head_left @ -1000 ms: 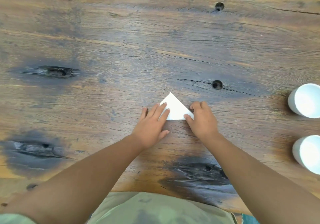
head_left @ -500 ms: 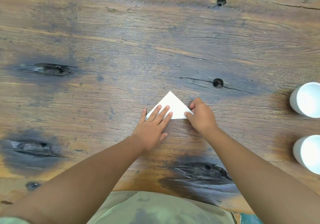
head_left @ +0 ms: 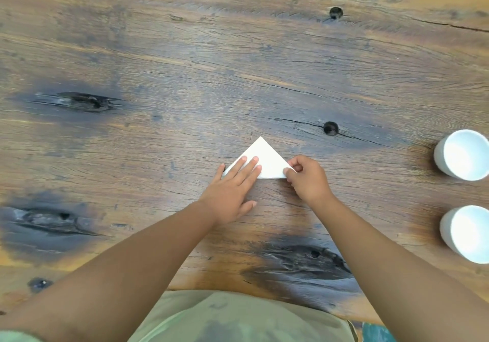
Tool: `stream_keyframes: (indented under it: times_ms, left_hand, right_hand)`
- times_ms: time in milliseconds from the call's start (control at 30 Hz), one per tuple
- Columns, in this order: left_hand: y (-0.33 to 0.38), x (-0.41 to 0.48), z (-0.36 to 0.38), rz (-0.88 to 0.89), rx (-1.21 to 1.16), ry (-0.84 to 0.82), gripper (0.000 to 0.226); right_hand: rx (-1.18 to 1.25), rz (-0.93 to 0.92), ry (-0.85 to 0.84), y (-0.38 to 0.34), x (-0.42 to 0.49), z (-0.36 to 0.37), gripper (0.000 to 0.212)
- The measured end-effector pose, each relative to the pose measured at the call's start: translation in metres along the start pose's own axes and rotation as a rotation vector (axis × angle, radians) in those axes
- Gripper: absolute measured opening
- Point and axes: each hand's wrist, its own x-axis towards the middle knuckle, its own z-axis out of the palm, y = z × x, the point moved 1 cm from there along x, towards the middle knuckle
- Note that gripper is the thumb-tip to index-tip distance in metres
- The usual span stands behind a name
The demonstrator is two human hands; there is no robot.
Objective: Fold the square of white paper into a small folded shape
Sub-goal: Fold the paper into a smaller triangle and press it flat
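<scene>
The white paper (head_left: 267, 157) lies on the wooden table (head_left: 211, 77) as a folded triangle, its apex pointing away from me and its long edge nearest me. My left hand (head_left: 232, 191) lies flat with spread fingers pressing the triangle's left part down, covering its left corner. My right hand (head_left: 308, 179) pinches the triangle's right corner between thumb and fingers, and that corner looks slightly lifted.
Two white cups stand at the right edge of the table, one farther (head_left: 463, 155) and one nearer (head_left: 467, 233). The tabletop has dark knots and small round holes (head_left: 330, 128). The table's near edge runs just above my green shirt (head_left: 238, 318).
My left hand slid left along the paper and flattened, exposing more of the triangle. My right hand went from pressing beside the right corner to pinching that corner.
</scene>
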Motion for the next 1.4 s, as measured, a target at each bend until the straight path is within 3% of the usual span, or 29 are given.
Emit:
stream_keyframes:
  times_ms: [200, 300, 400, 633, 800, 1000, 1167, 1400]
  left_hand:
    - [-0.016, -0.030, 0.017, -0.081, -0.032, 0.042, 0.085]
    - [-0.023, -0.043, 0.027, -0.135, -0.055, 0.056, 0.084]
    - [-0.030, -0.056, 0.036, -0.169, -0.061, 0.059, 0.083]
    - [-0.034, -0.067, 0.046, -0.162, 0.079, 0.045, 0.076]
    - [-0.033, -0.070, 0.045, -0.158, 0.075, 0.075, 0.076]
    - [-0.038, -0.073, 0.031, -0.137, -0.016, 0.096, 0.065]
    - [-0.057, -0.060, -0.006, -0.165, -0.074, 0.212, 0.057]
    - [-0.071, 0.002, -0.048, -0.041, 0.062, 0.119, 0.062]
  right_hand:
    - [0.021, -0.169, -0.035, -0.018, -0.022, 0.012, 0.018]
    - [-0.034, -0.243, -0.099, -0.025, -0.030, 0.025, 0.032]
    - [-0.187, -0.327, -0.168, -0.030, -0.033, 0.039, 0.046]
    - [-0.632, -0.561, -0.209, -0.032, -0.031, 0.064, 0.047]
    - [-0.867, -0.587, -0.224, -0.026, -0.033, 0.074, 0.055]
    - [-0.867, -0.564, -0.221, -0.025, -0.035, 0.078, 0.057]
    - [-0.792, -0.619, -0.195, -0.028, -0.043, 0.077, 0.050]
    - [-0.755, -0.669, -0.220, -0.016, -0.061, 0.092, 0.062]
